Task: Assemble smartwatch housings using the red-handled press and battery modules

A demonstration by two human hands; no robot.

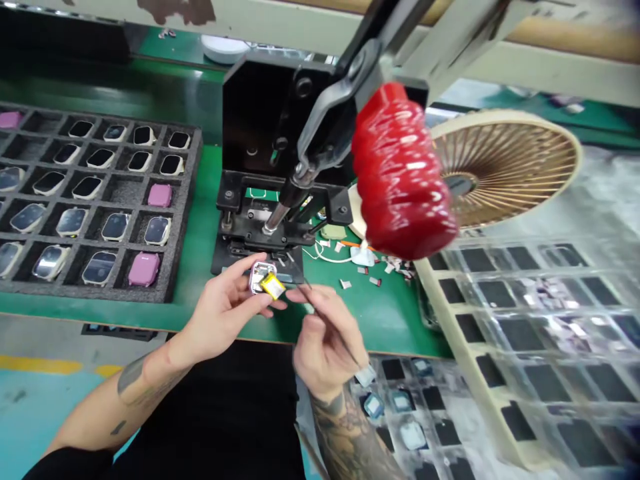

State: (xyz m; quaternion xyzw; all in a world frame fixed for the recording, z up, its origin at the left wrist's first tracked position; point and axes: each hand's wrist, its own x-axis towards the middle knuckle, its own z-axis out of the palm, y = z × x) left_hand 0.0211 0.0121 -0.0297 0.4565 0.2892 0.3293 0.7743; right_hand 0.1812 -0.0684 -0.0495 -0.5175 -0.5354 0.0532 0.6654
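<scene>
My left hand (220, 310) grips a small smartwatch case (257, 272) between thumb and fingers, its open inside facing up. A yellow battery (273, 286) sits tilted at the case's lower right edge, partly outside it. My right hand (330, 333) is closed around slim dark tweezers (327, 312), whose tip end points up and left. The fingertips of my right hand are beside the battery; whether they touch it I cannot tell. Both hands are just in front of the base of a black toggle press (280, 233).
The press's red handle (405, 173) hangs over the bench, near a fan (505, 167). At left, a grey foam tray (173, 267) holds several watches. Small loose parts (375, 267) lie on the green mat (400, 320). Clear compartment trays (545, 380) are at right.
</scene>
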